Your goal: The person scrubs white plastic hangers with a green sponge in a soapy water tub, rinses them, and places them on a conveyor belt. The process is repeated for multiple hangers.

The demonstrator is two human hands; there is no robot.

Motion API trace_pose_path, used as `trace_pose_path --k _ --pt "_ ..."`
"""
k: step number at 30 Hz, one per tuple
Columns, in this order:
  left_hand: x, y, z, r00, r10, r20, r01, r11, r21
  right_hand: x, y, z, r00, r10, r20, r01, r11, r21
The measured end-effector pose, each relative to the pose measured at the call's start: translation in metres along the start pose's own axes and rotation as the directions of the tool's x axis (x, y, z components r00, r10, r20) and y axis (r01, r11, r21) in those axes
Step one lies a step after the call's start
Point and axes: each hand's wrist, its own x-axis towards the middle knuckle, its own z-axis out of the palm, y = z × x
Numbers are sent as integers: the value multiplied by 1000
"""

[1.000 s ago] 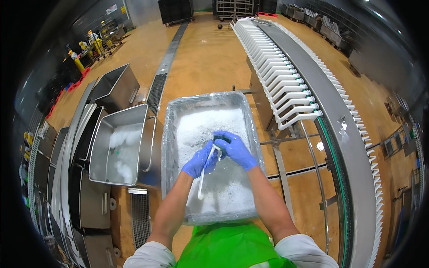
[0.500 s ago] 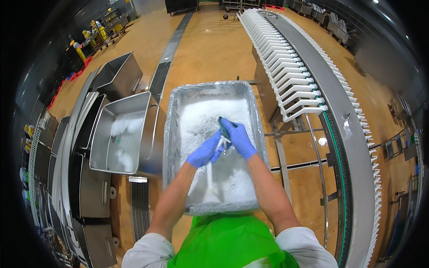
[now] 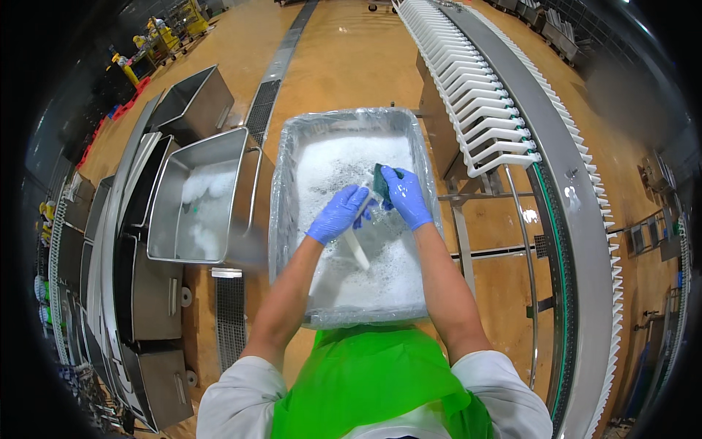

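Both of my hands wear blue gloves and work over a tub lined with clear plastic (image 3: pixel 281 219). White suds and cloudy water (image 3: pixel 347 155) fill it. My left hand (image 3: pixel 338 214) is closed around a white plastic bar (image 3: pixel 357 251), whose lower end slants down over the suds; its upper end is partly hidden by my fingers. My right hand (image 3: pixel 406 199) grips a dark green scouring pad (image 3: pixel 379 183), held beside the bar's upper end. Whether pad and bar touch is hard to make out.
A steel cart (image 3: pixel 219 241) with foam in it stands left of the tub, near more steel bins (image 3: pixel 194 110). On the right runs a conveyor (image 3: pixel 545 146) carrying a row of white bent arms (image 3: pixel 491 135). A metal rail (image 3: pixel 528 285) stands beside it.
My right hand with the scouring pad has moved right, slightly away from my left hand. The white bar's lower end has swung rightward. The tub appears higher in view.
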Motion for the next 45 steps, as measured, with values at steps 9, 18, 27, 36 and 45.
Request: trace_pose_path --k 9,18,27,36,45 --pt "12 -25 -11 995 43 -86 -34 993 109 -34 -17 7 910 -271 314 348 910 -224" --pt "13 -26 -5 994 48 -101 -23 972 235 -9 14 1 958 -215 188 246 956 -158" --pt "11 -21 -5 992 103 79 -110 989 95 -13 -1 -1 784 82 615 -297 920 256" --pt "30 -63 -6 962 243 -122 -179 903 390 -13 13 29 941 -18 337 -6 998 70" --pt "18 -24 -2 989 85 -123 -45 954 298 -19 -6 10 968 -5 252 16 999 -42"
